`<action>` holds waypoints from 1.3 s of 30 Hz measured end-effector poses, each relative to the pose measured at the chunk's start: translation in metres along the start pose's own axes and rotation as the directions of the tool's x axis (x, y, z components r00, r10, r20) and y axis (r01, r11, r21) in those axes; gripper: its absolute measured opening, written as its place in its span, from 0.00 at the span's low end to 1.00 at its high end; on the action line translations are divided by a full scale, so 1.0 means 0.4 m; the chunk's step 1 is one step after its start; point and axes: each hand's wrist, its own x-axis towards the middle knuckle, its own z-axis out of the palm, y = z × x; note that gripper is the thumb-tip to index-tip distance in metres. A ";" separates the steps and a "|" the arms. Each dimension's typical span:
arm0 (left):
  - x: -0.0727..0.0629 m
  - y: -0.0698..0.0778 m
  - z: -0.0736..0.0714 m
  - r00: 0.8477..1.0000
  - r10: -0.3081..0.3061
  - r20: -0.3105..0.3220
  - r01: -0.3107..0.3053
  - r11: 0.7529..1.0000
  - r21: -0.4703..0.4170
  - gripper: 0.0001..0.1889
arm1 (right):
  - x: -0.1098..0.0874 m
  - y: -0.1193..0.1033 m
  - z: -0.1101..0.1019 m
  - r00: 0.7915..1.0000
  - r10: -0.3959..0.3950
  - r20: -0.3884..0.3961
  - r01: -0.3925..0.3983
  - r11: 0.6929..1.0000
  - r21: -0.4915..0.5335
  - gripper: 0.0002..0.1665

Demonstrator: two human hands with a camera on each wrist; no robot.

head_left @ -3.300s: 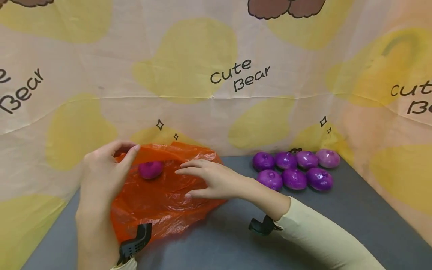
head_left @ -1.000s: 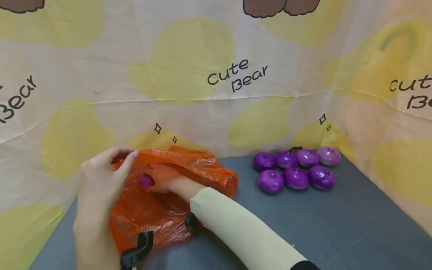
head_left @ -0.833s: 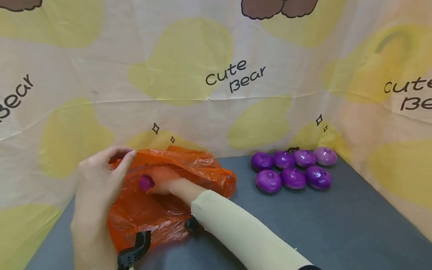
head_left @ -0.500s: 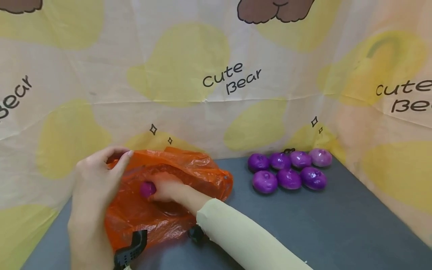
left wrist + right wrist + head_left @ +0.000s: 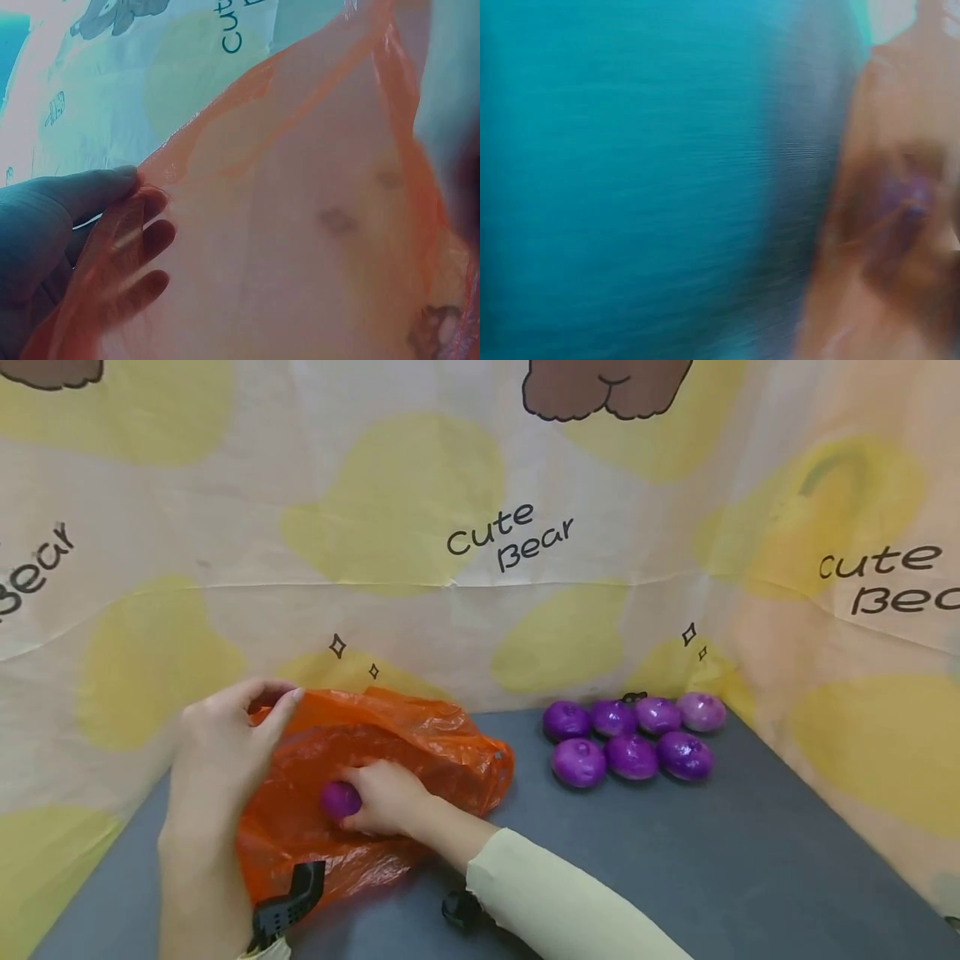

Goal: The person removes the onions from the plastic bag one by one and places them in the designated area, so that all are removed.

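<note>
My left hand [image 5: 217, 752] pinches the upper rim of a thin orange plastic bag [image 5: 281, 843] between thumb and fingers. In the left wrist view, the thumb of the left hand [image 5: 52, 217] lies outside the translucent film [image 5: 255, 225], and other fingers show through it. At the bag's mouth my right hand [image 5: 393, 797] grips a purple onion [image 5: 341, 800] with curled fingers. Blur fills much of the right wrist view, where a purple patch of the onion [image 5: 907, 199] shows. Whatever else is inside the bag is hidden.
Several glossy purple onions [image 5: 632, 757] sit in two rows at the back right of the grey table [image 5: 637, 868]. A printed cloth backdrop [image 5: 420, 627] rises behind and at both sides. Dark wrist cameras [image 5: 288, 902] sit on the wrists.
My right hand went into the bag, took hold of the onion there and has drawn it back toward the bag's mouth. The left hand keeps its pinch on the rim.
</note>
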 end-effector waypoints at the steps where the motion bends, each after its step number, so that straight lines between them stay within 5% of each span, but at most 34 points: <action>1: 0.003 -0.002 0.003 1.000 -0.002 0.012 0.002 1.000 -0.001 0.12 | -0.011 0.005 0.002 1.000 0.000 -0.016 0.000 1.000 0.007 0.35; 12: 0.029 -0.013 -0.013 0.998 -0.052 0.041 0.051 0.998 0.030 0.14 | -0.116 0.038 -0.054 0.994 0.022 -0.110 0.000 0.980 0.198 0.36; 22: 0.014 -0.024 -0.017 0.991 -0.112 0.068 0.111 0.994 0.014 0.13 | -0.328 0.045 -0.182 0.950 -0.141 -0.278 0.219 0.936 0.274 0.37; 33: 0.001 -0.028 -0.014 0.991 -0.114 0.072 0.110 0.992 0.058 0.13 | -0.532 0.148 -0.314 0.944 0.083 -0.318 0.116 0.822 0.558 0.39; 39: -0.001 -0.029 -0.016 0.990 -0.122 0.069 0.116 0.990 0.074 0.14 | -0.613 0.238 -0.384 0.903 0.246 -0.351 0.021 0.792 0.610 0.40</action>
